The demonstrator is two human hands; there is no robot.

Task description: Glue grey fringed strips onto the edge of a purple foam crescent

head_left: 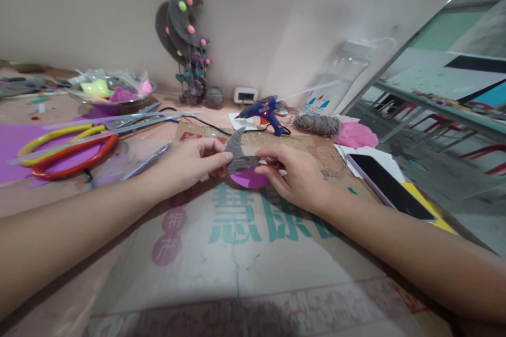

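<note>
My left hand (197,158) pinches the edge of a grey, yarn-wrapped crescent (236,147), thumb on top. On the other side my right hand (298,171) closes thumb and fingers at the crescent's right end; whether loose yarn is also between those fingertips, I cannot tell. Just below the crescent shows a purple rounded piece (250,178), partly covered by it and by my fingers. Both hands are above a printed cardboard sheet (205,274). Beyond them a blue glue gun (263,113) stands with a small red light showing.
Left are red-and-yellow-handled scissors (75,160), a pen (148,160) and a metal bowl (113,105) of colourful materials. Behind, a decorated grey crescent (184,21) leans on the wall near a small clock (245,95). Right are a grey yarn skein (317,124), pink plastic (358,134) and a phone (389,187).
</note>
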